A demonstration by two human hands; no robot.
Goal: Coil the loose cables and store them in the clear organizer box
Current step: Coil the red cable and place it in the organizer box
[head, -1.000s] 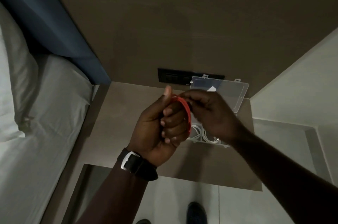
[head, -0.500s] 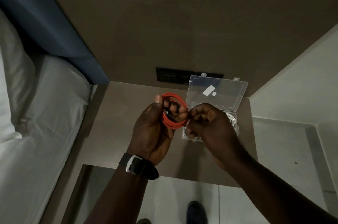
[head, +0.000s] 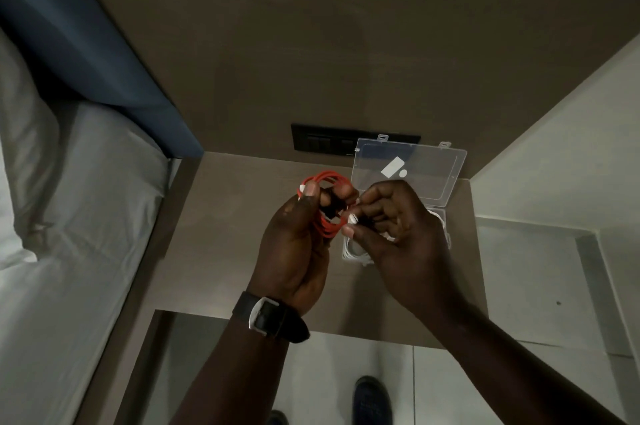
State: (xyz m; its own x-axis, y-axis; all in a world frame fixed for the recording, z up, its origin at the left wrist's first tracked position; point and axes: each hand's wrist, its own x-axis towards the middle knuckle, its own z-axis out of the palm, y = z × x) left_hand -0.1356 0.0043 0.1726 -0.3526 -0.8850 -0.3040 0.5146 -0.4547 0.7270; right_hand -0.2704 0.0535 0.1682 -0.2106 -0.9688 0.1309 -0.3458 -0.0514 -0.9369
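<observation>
A red cable is wound into a small coil and held above the bedside table. My left hand grips the coil with thumb on top and fingers through the loop. My right hand pinches the cable's white-tipped end at the coil's right side. Behind my right hand the clear organizer box stands open, its lid leaning against the wall. White cables lie coiled in its base, partly hidden by my right hand.
A black switch panel is on the wall behind the box. A bed with white sheets and a blue headboard borders the table on the left. Tiled floor and my shoes show below the table's front edge.
The red coil has turned from edge-on to facing me and sits a little further left. My right hand has moved from the coil's top to its right side, holding the cable end.
</observation>
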